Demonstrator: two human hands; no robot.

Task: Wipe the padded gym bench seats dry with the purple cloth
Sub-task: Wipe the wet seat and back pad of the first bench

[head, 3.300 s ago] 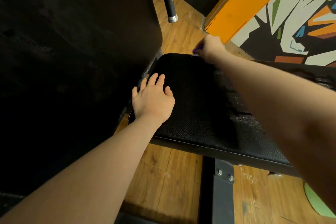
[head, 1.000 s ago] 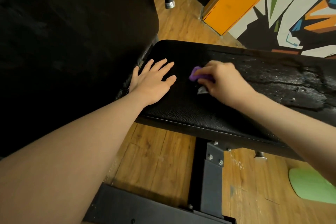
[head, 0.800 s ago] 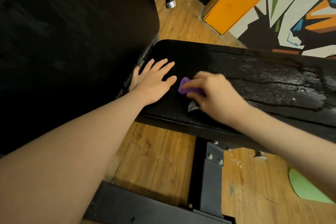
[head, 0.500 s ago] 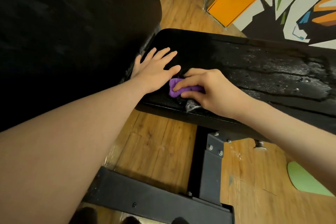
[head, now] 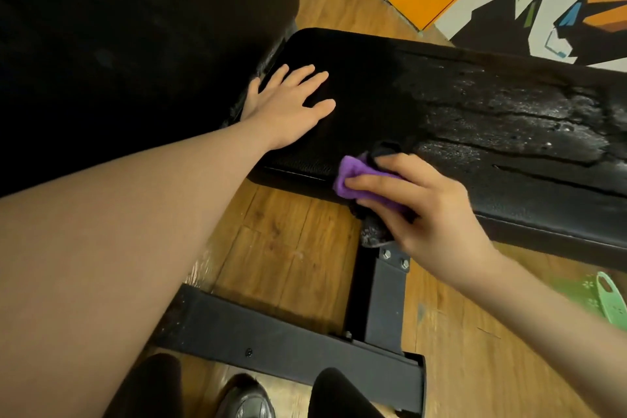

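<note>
Wood floor (head: 288, 248); black bench seat (head: 475, 119); left hand (head: 288, 102) flat, right hand (head: 424, 207) gripping purple cloth (head: 356, 176).

Gym, padded bench (head: 441, 102), mural wall (head: 543, 0)

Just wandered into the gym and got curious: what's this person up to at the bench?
They are wiping a padded black bench seat dry. The right hand grips a bunched purple cloth at the seat's near edge, while the left hand rests flat, fingers spread, on the end of the seat next to a second dark pad. The stretch by the left hand looks matte, but further right the surface glistens with streaks, so that part appears not yet wiped.
</note>
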